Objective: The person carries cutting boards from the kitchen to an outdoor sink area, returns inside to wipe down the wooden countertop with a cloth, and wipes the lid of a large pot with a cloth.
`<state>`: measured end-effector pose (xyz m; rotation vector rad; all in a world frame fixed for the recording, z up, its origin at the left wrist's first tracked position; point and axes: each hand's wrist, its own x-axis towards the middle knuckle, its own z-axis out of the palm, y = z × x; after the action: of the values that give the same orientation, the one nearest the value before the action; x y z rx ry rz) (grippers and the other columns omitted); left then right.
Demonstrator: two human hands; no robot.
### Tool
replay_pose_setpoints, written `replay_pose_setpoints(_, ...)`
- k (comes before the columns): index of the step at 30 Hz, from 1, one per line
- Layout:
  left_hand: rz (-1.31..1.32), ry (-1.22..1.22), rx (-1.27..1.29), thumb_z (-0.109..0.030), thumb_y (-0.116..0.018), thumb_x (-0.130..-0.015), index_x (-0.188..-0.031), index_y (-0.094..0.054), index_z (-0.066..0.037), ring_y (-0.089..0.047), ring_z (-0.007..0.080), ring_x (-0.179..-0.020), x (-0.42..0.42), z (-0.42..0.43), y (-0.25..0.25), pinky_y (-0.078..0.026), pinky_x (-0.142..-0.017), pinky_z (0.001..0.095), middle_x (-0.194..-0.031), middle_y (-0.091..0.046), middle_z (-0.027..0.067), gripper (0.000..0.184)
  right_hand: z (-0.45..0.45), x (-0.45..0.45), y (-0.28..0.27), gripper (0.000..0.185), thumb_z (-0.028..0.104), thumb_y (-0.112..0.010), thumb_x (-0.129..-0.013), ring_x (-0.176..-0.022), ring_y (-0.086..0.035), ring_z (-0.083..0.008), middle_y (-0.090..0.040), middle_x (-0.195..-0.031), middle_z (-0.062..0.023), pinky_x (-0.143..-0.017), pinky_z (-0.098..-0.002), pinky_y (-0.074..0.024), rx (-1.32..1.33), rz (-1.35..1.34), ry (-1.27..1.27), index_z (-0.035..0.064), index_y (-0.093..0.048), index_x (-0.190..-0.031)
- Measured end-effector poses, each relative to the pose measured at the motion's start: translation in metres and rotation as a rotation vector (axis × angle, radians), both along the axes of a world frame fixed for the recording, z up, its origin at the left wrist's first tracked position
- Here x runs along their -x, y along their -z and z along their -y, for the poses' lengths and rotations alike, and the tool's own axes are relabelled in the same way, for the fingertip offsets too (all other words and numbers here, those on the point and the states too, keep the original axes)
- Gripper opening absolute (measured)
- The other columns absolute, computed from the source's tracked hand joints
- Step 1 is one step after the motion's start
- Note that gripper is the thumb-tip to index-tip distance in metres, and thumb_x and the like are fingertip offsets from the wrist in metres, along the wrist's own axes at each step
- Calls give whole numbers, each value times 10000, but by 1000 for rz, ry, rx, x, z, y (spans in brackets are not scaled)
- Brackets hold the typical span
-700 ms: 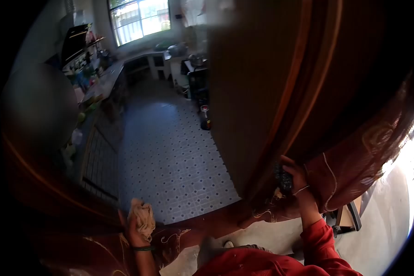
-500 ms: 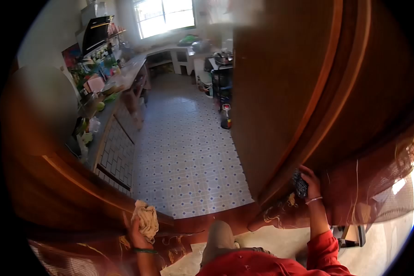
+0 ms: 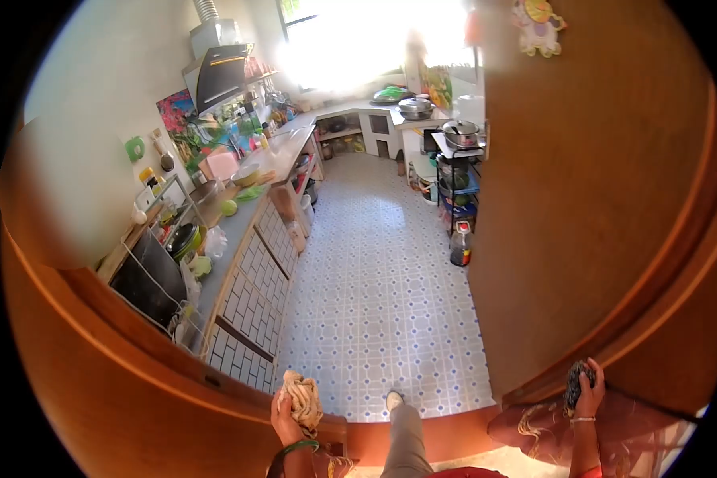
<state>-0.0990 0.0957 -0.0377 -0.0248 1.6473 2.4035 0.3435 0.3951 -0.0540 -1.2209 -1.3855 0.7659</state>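
My left hand (image 3: 289, 422) is closed round a crumpled beige cloth (image 3: 303, 401), low beside the left door frame. On the other side, my right hand (image 3: 588, 393) grips a dark, crinkled, speckled wad (image 3: 573, 384) close to the right door edge; its exact kind is unclear. A sheer reddish curtain (image 3: 546, 430) with gold threads hangs by my right wrist. My shoe (image 3: 393, 400) shows on the patterned floor just past the brown threshold (image 3: 366, 442).
A counter (image 3: 225, 275) with pans, bags and a dish rack runs along the left. The brown door (image 3: 581, 199) stands open at right. Beyond it are a black shelf rack (image 3: 454, 187) and a dark bottle (image 3: 460, 245) on the tiled floor (image 3: 374, 319).
My view has moved forward into the doorway, and a foot now shows past the threshold. The curtain has dropped lower in view. Both hands keep hold of the same things.
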Motion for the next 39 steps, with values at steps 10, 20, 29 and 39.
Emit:
replay_pose_setpoints(10, 248, 47, 39, -114, -525, -805, -1035, -520, 24, -567, 187, -856, 138, -97, 172, -484, -736, 300, -967, -569, 105, 268, -97, 217, 38, 181, 6, -511, -722, -765, -565, -163, -592, -783, -74, -716, -261, -461, 507, -173, -120, -21, -619, -866)
replay_pose_setpoints(20, 646, 726, -669, -160, -372, -855, -1041, -489, 18, -536, 228, -817, 225, -284, 74, -451, -686, 333, -957, -556, 133, 283, -209, 447, 17, 234, 101, -479, -751, -554, -595, -249, -600, -772, -141, -382, -321, -467, 906, -548, -491, -12, -567, -936)
replay_pose_setpoints(29, 754, 561, -217, -134, -506, -827, -1032, -533, 11, -568, 178, -866, 319, -452, 104, -490, -734, 293, -979, -571, 99, 252, -321, 619, -66, 409, 178, -466, -786, -743, -587, -293, -528, -1055, -227, -478, -341, -475, 1265, -897, -1054, -2, -446, -1153)
replay_pose_setpoints(39, 804, 508, -341, -322, -332, -878, -700, -531, -64, -425, 122, -373, 444, -579, 27, -412, -372, 234, -515, -486, 10, 372, -435, 833, -59, 326, 66, -498, -804, -990, -536, -220, -526, -1115, -131, -870, -316, -433, 1472, -346, -1600, -37, -511, -1114)
